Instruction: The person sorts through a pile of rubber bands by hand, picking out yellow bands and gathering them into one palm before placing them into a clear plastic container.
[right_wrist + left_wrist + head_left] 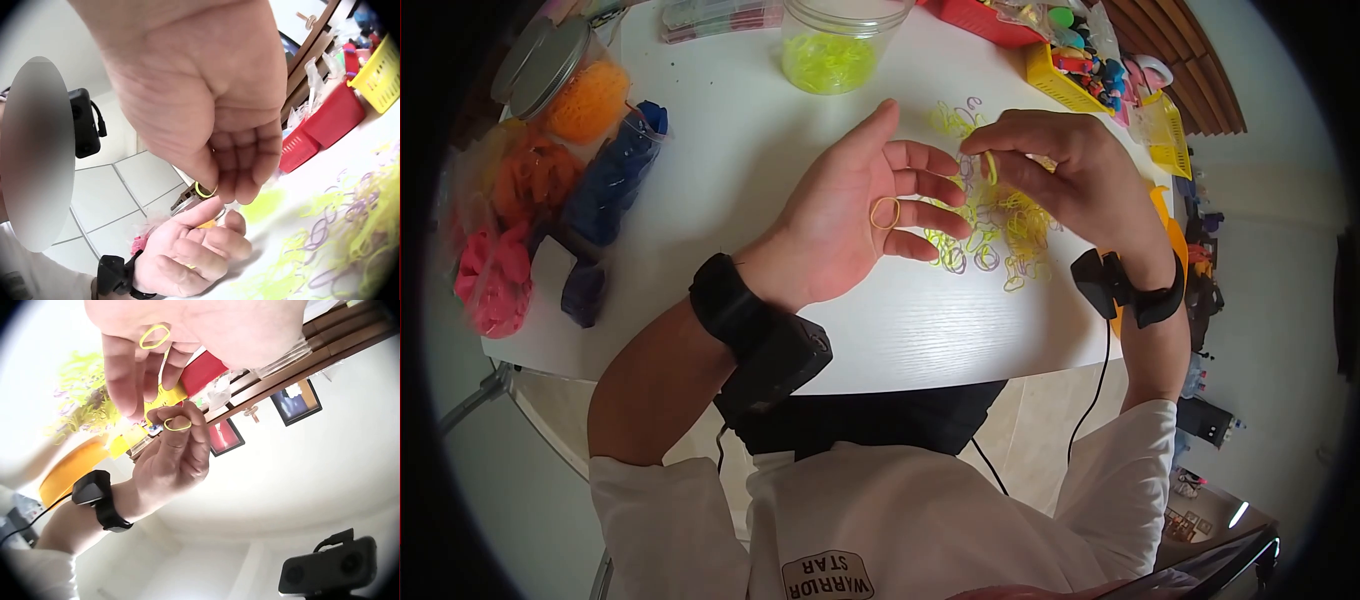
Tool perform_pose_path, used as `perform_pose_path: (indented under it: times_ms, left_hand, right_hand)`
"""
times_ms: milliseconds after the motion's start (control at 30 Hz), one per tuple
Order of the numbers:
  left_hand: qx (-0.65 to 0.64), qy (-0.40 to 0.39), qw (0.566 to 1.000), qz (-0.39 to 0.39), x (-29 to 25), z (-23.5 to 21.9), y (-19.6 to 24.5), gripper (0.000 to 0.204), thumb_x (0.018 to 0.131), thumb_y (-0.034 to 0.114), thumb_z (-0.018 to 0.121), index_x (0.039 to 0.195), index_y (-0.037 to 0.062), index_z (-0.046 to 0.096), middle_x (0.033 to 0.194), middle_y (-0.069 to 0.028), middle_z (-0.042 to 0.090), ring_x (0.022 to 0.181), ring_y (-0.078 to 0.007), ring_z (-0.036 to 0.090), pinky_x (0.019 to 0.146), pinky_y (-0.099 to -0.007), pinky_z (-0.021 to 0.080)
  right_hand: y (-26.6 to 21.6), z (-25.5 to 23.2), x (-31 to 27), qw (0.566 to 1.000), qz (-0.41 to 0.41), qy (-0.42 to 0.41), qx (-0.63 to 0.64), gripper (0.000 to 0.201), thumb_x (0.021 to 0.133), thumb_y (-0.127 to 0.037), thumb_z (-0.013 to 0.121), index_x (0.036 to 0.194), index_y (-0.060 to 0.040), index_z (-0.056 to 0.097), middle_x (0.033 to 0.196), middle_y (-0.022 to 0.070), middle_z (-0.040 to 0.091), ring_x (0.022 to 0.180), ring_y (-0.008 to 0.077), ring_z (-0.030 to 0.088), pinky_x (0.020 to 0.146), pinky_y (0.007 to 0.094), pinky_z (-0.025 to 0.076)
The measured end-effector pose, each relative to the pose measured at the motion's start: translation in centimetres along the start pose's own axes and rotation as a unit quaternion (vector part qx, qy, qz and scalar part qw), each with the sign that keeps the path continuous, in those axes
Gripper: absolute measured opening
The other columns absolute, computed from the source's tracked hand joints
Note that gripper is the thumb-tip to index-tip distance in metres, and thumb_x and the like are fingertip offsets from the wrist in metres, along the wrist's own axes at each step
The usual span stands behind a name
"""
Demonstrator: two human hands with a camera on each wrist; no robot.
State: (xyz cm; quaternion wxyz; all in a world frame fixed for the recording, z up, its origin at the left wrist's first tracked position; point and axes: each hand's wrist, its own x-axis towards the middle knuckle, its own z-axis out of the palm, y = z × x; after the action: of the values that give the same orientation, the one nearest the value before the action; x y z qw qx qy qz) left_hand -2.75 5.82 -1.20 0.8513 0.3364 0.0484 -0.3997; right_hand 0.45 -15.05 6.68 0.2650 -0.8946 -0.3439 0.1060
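Observation:
My left hand (840, 205) is held palm up above the white table, fingers loosely bent, with a yellow band (885, 213) lying on it at the base of the fingers. To its right, my right hand (1075, 165) pinches another yellow-green band (990, 168) between thumb and fingertips; the left wrist view shows this band (177, 425) as a small loop. Under and between the hands spreads a loose pile of yellow and purple bands (1025, 225).
A clear tub (828, 62) of yellow-green bands stands at the back. Bags of orange, pink and blue items (615, 175) lie at the left, beside a jar of orange bands (587, 100). Red (990, 22) and yellow baskets (1065, 85) are at the back right.

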Motion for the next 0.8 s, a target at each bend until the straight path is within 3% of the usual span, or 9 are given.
perform_pose_path:
  times_ms: [67,300,600,800]
  left_hand:
    - [-0.001,-0.014,1.0,-0.016,-0.1,0.2,0.1,0.06,0.098,0.059,0.031,0.111,0.0058,0.056,0.098,-0.0078,0.062,0.084,-0.0188,0.066,0.067,-0.028,0.05]
    - [0.031,-0.048,0.998,-0.002,0.5,-0.9,-0.7,0.052,0.1,0.054,0.031,0.105,0.0077,0.055,0.091,-0.0061,0.06,0.078,-0.0175,0.063,0.064,-0.0277,0.05]
    - [0.008,-0.059,0.998,-0.007,0.3,-0.8,-0.6,0.042,0.103,0.043,0.031,0.101,0.0088,0.056,0.086,-0.0033,0.061,0.073,-0.0143,0.062,0.064,-0.0281,0.05]
    - [0.008,-0.052,0.998,-0.026,0.3,-0.6,-0.7,0.04,0.103,0.042,0.033,0.097,0.0094,0.056,0.083,-0.0035,0.061,0.069,-0.0137,0.062,0.06,-0.0272,0.049]
  right_hand:
    - [-0.7,0.5,0.5,0.997,-0.074,-0.004,-0.019,0.026,0.081,-0.002,0.059,0.104,-0.0069,0.069,0.085,0.0096,0.065,0.076,0.0295,0.063,0.068,0.0375,0.05]
    - [-2.0,1.8,0.6,0.995,-0.072,0.001,-0.071,0.029,0.08,-0.002,0.057,0.108,-0.0082,0.062,0.087,0.0088,0.062,0.081,0.0309,0.063,0.067,0.0417,0.049]
    - [-2.1,2.5,0.4,0.996,-0.06,0.014,-0.057,0.019,0.081,-0.011,0.067,0.1,-0.0081,0.062,0.086,0.008,0.063,0.079,0.0302,0.064,0.066,0.0402,0.05]
    - [-1.5,2.8,0.4,0.994,-0.108,0.007,-0.027,0.014,0.08,-0.01,0.068,0.094,-0.0063,0.065,0.092,0.0079,0.064,0.078,0.0304,0.064,0.065,0.0396,0.05]
